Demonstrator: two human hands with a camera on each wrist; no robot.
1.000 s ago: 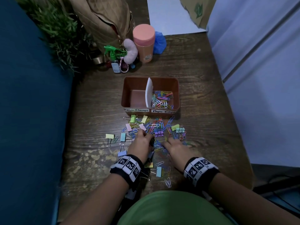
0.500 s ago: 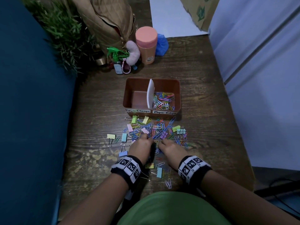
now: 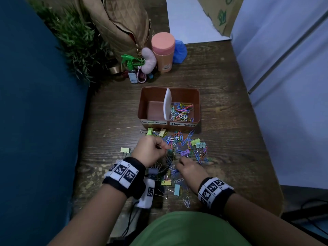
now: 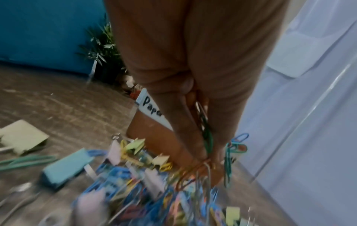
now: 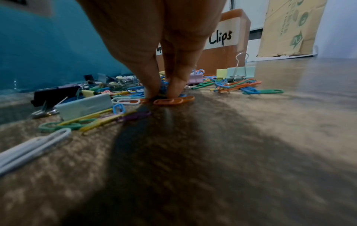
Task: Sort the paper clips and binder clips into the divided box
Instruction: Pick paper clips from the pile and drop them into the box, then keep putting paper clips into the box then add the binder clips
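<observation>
A brown divided box (image 3: 169, 90) stands mid-table with a white divider (image 3: 167, 105). Its right half, labelled "Paper Clips", holds coloured paper clips (image 3: 182, 112); the left half shows a bare floor. In front lies a mixed pile of paper clips (image 3: 182, 142) and pastel binder clips (image 3: 195, 142). My left hand (image 3: 166, 149) is raised just over the pile, its fingers curled round several paper clips (image 4: 207, 137). My right hand (image 3: 178, 161) is down on the table, where thumb and forefinger (image 5: 164, 94) pinch at an orange paper clip (image 5: 173, 101).
A pink-lidded canister (image 3: 163, 52), a blue bag (image 3: 180, 51), a green spray bottle (image 3: 130, 62) and keyring charms stand behind the box. A teal wall (image 3: 35, 103) runs along the left, and the table edge (image 3: 248, 107) along the right. Loose binder clips (image 3: 177, 189) lie near my wrists.
My left hand has lifted off the pile and moved slightly toward the box with paper clips in it. My right hand shifted a little left and stays down on the clips.
</observation>
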